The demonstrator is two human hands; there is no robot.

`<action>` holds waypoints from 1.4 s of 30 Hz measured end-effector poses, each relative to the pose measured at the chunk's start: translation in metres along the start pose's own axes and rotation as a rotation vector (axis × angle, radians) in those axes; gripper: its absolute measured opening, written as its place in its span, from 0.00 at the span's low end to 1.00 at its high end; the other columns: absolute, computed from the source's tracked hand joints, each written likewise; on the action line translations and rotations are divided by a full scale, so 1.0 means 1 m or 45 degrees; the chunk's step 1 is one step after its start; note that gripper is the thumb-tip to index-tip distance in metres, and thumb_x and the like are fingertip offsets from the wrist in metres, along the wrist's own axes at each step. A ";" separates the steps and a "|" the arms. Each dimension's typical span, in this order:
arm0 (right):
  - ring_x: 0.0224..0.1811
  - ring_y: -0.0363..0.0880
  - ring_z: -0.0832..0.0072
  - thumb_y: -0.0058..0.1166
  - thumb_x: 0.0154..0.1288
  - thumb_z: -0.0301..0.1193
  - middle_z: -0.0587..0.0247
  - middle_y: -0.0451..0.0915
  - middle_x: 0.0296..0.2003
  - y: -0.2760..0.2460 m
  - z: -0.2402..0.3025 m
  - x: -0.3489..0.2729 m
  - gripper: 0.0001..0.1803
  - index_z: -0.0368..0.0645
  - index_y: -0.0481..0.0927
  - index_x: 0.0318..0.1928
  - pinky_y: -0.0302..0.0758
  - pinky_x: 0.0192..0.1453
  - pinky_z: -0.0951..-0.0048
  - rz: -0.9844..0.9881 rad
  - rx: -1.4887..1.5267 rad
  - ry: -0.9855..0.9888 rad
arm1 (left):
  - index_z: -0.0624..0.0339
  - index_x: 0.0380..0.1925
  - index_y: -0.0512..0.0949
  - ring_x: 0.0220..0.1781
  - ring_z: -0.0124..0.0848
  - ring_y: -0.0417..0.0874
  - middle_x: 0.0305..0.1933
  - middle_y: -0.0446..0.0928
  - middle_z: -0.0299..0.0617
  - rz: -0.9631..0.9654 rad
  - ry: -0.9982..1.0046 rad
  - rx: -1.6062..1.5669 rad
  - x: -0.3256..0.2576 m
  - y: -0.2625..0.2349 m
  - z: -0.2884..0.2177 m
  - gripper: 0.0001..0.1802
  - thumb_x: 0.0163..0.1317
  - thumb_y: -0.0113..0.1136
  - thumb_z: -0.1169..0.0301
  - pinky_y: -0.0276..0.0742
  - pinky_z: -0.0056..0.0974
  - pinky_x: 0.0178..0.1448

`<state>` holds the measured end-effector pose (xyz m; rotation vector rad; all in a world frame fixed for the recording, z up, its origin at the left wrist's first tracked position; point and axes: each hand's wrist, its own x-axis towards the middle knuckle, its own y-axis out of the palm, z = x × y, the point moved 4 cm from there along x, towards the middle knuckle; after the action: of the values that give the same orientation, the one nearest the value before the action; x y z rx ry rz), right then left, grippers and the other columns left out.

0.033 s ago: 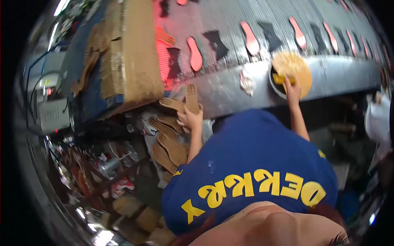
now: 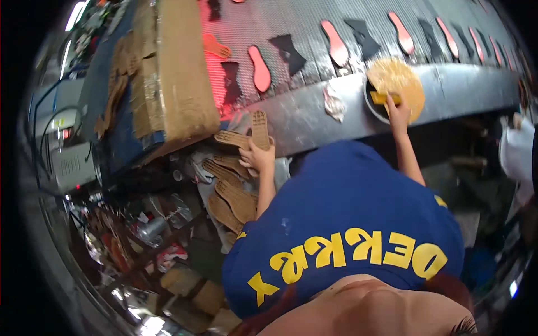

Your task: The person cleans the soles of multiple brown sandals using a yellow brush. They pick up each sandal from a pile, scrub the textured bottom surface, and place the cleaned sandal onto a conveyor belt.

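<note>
My left hand (image 2: pixel 259 155) is closed around a pair of brown insoles at the table's front edge. One insole (image 2: pixel 259 124) points away from me and the other (image 2: pixel 231 138) points left. My right hand (image 2: pixel 398 109) grips a flat yellow tool (image 2: pixel 379 98), perhaps a brush or scraper; its working end is hard to make out. That tool is over the dark opening of a round pot (image 2: pixel 376 115), which has a crusted yellow-cream cover (image 2: pixel 412 92) across much of its top. More brown insoles (image 2: pixel 234 199) lie beside my left forearm.
Beyond the metal ledge (image 2: pixel 302 123), a ridged conveyor-like surface carries pink sole pieces (image 2: pixel 335 43) and black cut pieces (image 2: pixel 289 53). A crumpled white wad (image 2: pixel 335 103) lies left of the pot. A tall cardboard sheet (image 2: pixel 188 73) stands at the left, near red light.
The view has shifted slightly, so the ledge and the pieces beyond it appear a little higher and further left. Both hands keep their holds; the yellow tool remains at the pot's opening.
</note>
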<state>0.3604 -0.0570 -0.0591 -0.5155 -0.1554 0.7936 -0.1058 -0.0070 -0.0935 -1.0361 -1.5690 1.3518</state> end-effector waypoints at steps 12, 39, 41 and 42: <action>0.37 0.76 0.59 0.58 0.61 0.28 0.55 0.79 0.32 0.014 -0.019 -0.015 0.06 0.42 0.81 0.38 0.72 0.42 0.61 -0.181 -0.456 -0.502 | 0.56 0.70 0.55 0.75 0.56 0.47 0.72 0.45 0.64 -0.136 0.753 -0.076 0.060 0.022 -0.087 0.49 0.47 0.68 0.71 0.44 0.65 0.72; 0.35 0.80 0.67 0.62 0.62 0.32 0.57 0.83 0.36 0.025 -0.058 -0.012 0.09 0.44 0.86 0.41 0.74 0.39 0.70 -0.148 0.025 -0.023 | 0.66 0.50 0.62 0.37 0.43 0.84 0.41 0.78 0.54 1.102 -0.405 -1.866 0.034 0.116 -0.127 0.19 0.58 0.51 0.81 0.84 0.44 0.34; 0.34 0.80 0.68 0.62 0.62 0.31 0.57 0.83 0.36 0.024 -0.059 -0.012 0.09 0.43 0.86 0.41 0.74 0.38 0.71 -0.220 0.012 -0.089 | 0.66 0.51 0.61 0.38 0.47 0.84 0.42 0.77 0.56 1.253 -0.339 -2.081 0.030 0.063 -0.140 0.20 0.58 0.49 0.81 0.86 0.48 0.35; 0.34 0.80 0.69 0.62 0.62 0.31 0.57 0.83 0.36 0.023 -0.058 -0.011 0.09 0.43 0.86 0.41 0.74 0.38 0.71 -0.254 0.008 -0.125 | 0.66 0.52 0.60 0.39 0.48 0.84 0.42 0.77 0.57 1.324 -0.303 -2.189 0.028 0.041 -0.144 0.20 0.58 0.47 0.82 0.87 0.49 0.36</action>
<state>0.3566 -0.0734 -0.1203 -0.4480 -0.2903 0.6243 0.0225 0.0713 -0.1169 -3.0585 -2.4343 0.2212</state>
